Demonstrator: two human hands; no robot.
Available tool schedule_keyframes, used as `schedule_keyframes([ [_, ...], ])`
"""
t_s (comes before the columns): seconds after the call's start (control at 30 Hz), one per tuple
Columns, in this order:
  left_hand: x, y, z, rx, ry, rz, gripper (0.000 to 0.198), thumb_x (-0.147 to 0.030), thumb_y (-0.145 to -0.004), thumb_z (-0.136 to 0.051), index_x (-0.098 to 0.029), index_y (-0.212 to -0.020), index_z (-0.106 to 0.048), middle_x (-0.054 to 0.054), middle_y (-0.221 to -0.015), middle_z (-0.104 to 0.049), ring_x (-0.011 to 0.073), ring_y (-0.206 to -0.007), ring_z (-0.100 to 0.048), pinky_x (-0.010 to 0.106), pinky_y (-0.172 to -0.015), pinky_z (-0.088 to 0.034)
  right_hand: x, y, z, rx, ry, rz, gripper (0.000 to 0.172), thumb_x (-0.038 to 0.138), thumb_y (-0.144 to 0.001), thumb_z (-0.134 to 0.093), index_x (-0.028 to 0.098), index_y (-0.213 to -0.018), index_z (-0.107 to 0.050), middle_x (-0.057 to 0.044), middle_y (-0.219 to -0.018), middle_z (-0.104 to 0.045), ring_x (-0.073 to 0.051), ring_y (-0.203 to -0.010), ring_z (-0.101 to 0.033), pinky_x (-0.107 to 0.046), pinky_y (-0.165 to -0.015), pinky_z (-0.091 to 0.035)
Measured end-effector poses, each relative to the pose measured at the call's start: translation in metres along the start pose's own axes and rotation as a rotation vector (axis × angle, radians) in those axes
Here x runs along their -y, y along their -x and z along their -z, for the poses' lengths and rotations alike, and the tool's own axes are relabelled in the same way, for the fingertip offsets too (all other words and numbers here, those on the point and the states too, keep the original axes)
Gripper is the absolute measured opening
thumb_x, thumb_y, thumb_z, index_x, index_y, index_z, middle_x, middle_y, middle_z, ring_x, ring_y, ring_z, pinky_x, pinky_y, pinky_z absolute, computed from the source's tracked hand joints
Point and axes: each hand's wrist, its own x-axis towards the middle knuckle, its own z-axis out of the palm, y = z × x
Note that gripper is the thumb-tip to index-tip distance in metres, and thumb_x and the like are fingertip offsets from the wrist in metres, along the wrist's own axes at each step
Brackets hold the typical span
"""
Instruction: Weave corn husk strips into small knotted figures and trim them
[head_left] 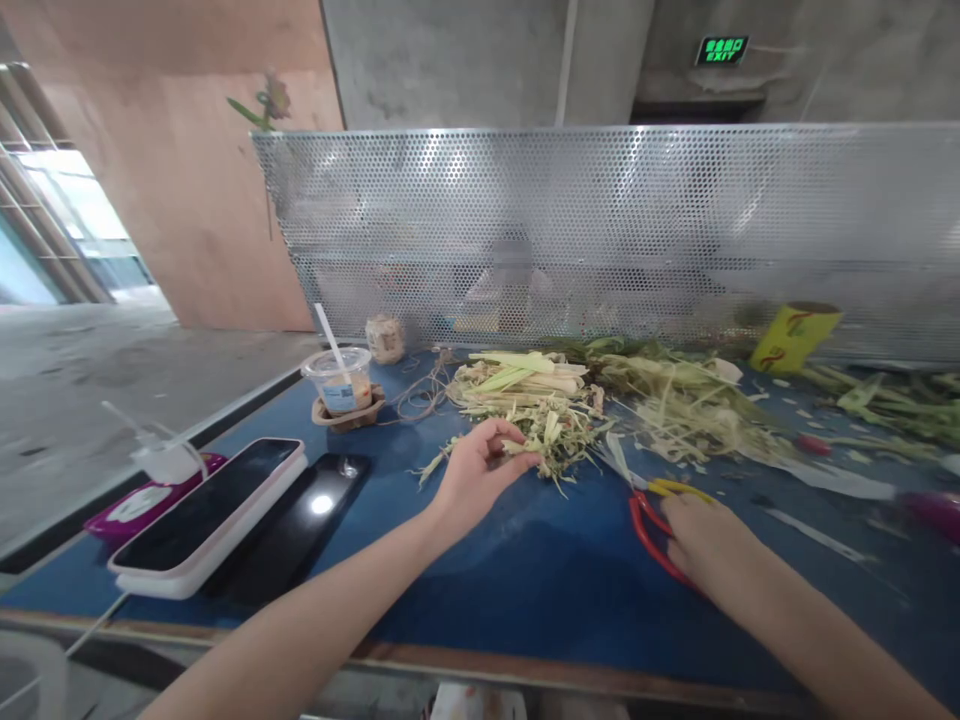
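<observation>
My left hand (484, 465) is at the near edge of a bunch of shredded, pale green husk pieces (566, 435), thumb and fingers pinched on one of its ends. Behind the bunch lies a stack of long, flat corn husk strips (525, 378). My right hand (701, 540) is closed around the handles of a pair of scissors (651, 510), one loop red and the other yellow. Their blades point toward the bunch and look parted. Part of the husk between my left fingers is hidden.
Loose husks (682, 400) spread to the right, with a yellow cardboard roll (795, 338) behind. A thin metal tool (821, 538) lies at right. Phones (214, 505), a power bank-like purple item (135, 515) and a lidded cup (341, 385) stand left. A perforated metal panel (600, 230) borders the back.
</observation>
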Motion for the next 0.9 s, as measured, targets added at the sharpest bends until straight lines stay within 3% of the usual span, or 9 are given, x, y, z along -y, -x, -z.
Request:
schedule_keyframes([
  [0.1, -0.002, 0.0, -0.001, -0.019, -0.001, 0.006, 0.023, -0.033, -0.071, -0.06, -0.017, -0.086, -0.051, -0.003, -0.063, -0.054, 0.0069, -0.053, -0.046, 0.018, -0.05, -0.032, -0.002, 0.005, -0.003, 0.02, -0.022, 0.018, 0.016, 0.014, -0.073, -0.05, 0.014, -0.085, -0.061, -0.014, -0.091, -0.062, -0.027, -0.083, -0.06, -0.032, -0.065, -0.043],
  [0.23, -0.007, 0.002, 0.0, -0.03, -0.036, 0.008, 0.018, -0.032, -0.075, -0.054, -0.016, -0.082, -0.051, -0.003, -0.062, -0.053, 0.0062, -0.049, -0.042, 0.018, -0.046, -0.03, 0.0, 0.018, 0.003, -0.084, -0.059, 0.082, 0.02, 0.016, -0.079, -0.043, 0.016, -0.092, -0.057, -0.013, -0.095, -0.06, -0.025, -0.086, -0.059, -0.032, -0.065, -0.044],
  [0.3, -0.009, 0.003, 0.001, -0.035, -0.116, -0.049, 0.016, -0.031, -0.076, -0.053, -0.016, -0.081, -0.052, -0.002, -0.063, -0.054, 0.0075, -0.052, -0.045, 0.019, -0.047, -0.032, 0.001, 0.022, 0.007, -0.099, -0.012, -0.006, 0.019, 0.018, -0.078, -0.045, 0.016, -0.093, -0.057, -0.014, -0.097, -0.058, -0.028, -0.089, -0.057, -0.034, -0.063, -0.044],
  [0.43, -0.01, 0.005, 0.005, -0.041, -0.287, -0.289, 0.012, -0.025, -0.076, -0.055, -0.018, -0.085, -0.057, 0.002, -0.081, -0.06, 0.0122, -0.073, -0.054, 0.023, -0.064, -0.041, -0.001, 0.02, 0.003, -0.018, 0.047, -0.175, 0.017, 0.018, -0.077, -0.045, 0.011, -0.086, -0.058, -0.017, -0.091, -0.059, -0.03, -0.085, -0.058, -0.035, -0.062, -0.043],
  [0.6, -0.012, 0.007, 0.01, -0.03, -0.555, -0.555, 0.013, -0.017, -0.075, -0.057, -0.021, -0.088, -0.059, 0.002, -0.084, -0.064, 0.0167, -0.086, -0.054, 0.031, -0.077, -0.039, -0.011, 0.007, -0.004, 0.008, 0.012, -0.135, 0.019, 0.004, -0.066, -0.045, 0.011, -0.08, -0.056, -0.015, -0.083, -0.059, -0.025, -0.074, -0.061, -0.029, -0.058, -0.041],
  [0.77, -0.016, 0.008, 0.016, -0.229, -0.813, -0.886, 0.015, -0.014, -0.074, -0.06, -0.022, -0.086, -0.057, -0.002, -0.086, -0.069, 0.0176, -0.085, -0.055, 0.035, -0.078, -0.033, -0.018, 0.004, 0.004, -0.024, -0.03, -0.185, 0.024, 0.009, -0.066, -0.047, 0.007, -0.089, -0.052, -0.018, -0.088, -0.057, -0.026, -0.072, -0.06, -0.029, -0.056, -0.041],
  [0.9, -0.017, 0.005, 0.019, -0.308, -0.857, -1.004, 0.017, -0.014, -0.071, -0.062, -0.021, -0.086, -0.055, -0.001, -0.086, -0.07, 0.0168, -0.083, -0.058, 0.034, -0.078, -0.037, -0.029, 0.012, 0.0, -0.145, -0.208, -0.267, 0.032, 0.027, -0.073, -0.046, 0.006, -0.097, -0.046, -0.02, -0.091, -0.055, -0.027, -0.077, -0.06, -0.031, -0.063, -0.044],
])
